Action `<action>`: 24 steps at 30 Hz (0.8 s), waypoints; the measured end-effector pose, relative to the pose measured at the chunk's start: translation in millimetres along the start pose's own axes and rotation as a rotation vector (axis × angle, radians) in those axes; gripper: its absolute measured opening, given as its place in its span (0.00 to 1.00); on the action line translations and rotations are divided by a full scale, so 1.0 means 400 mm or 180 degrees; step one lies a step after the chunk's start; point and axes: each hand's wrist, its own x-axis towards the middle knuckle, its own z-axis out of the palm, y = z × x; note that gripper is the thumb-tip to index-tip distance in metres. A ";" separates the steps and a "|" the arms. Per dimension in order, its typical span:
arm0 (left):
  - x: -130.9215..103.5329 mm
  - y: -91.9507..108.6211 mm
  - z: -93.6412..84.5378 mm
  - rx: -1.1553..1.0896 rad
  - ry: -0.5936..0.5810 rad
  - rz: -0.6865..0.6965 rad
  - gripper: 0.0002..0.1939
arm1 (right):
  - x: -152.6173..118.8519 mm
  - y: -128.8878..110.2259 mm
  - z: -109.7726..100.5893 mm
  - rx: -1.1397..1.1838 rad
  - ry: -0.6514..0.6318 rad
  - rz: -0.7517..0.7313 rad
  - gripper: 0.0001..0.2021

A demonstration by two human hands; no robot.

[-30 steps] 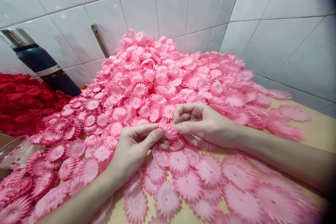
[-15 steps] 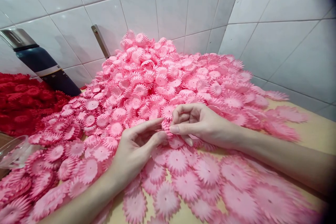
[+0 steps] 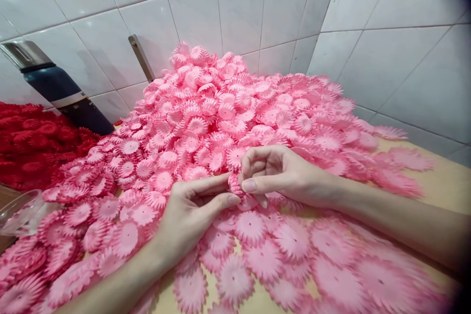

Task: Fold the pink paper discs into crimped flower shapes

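Observation:
Between my two hands is a small pink fringed flower petal piece [image 3: 234, 184], edge-on and partly hidden by fingers. My right hand [image 3: 281, 176] pinches it with thumb and curled forefinger. From the other side, my left hand [image 3: 200, 206] touches it with thumb and forefinger tips, its other fingers curled beneath. Just behind the hands rises a big heap of similar pink petal pieces [image 3: 228, 113]. Flatter round ones with a small centre hole, such as a loose petal piece [image 3: 234, 280], lie spread in front.
A dark blue bottle [image 3: 68, 91] with a steel lid stands at the left, beside a red heap of petals [image 3: 29, 142]. A clear plastic container [image 3: 22, 213] sits at the left edge. White tiled walls [image 3: 239, 5] border the yellowish tabletop [image 3: 447, 176]. A metal strip [image 3: 142, 59] leans on the wall.
My left thumb and forefinger have shifted slightly on the petal piece, the fingertips a little lower. My right hand keeps nearly the same pose, still pinching.

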 end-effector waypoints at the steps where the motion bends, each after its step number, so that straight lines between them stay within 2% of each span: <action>1: 0.000 0.000 0.001 -0.0035 -0.0020 0.0018 0.12 | 0.000 0.000 0.000 -0.0046 0.0038 0.0033 0.08; 5: -0.001 0.005 0.008 -0.0286 -0.0104 -0.0005 0.14 | 0.000 -0.002 0.004 -0.0105 0.0223 0.0121 0.10; 9: 0.002 0.013 0.014 -0.0540 0.0020 -0.0067 0.16 | 0.000 -0.005 0.006 -0.0094 0.0240 0.0125 0.10; 12: 0.004 0.018 0.014 -0.0305 0.0041 0.0034 0.10 | 0.000 -0.006 0.004 -0.0174 0.0211 0.0154 0.11; 16: 0.005 0.023 0.011 0.0087 0.0054 0.0113 0.09 | 0.000 -0.006 0.003 -0.0230 0.0232 0.0199 0.12; 24: 0.004 0.022 0.005 0.0068 -0.0036 0.0127 0.08 | -0.001 -0.004 0.002 -0.0091 0.0095 0.0075 0.09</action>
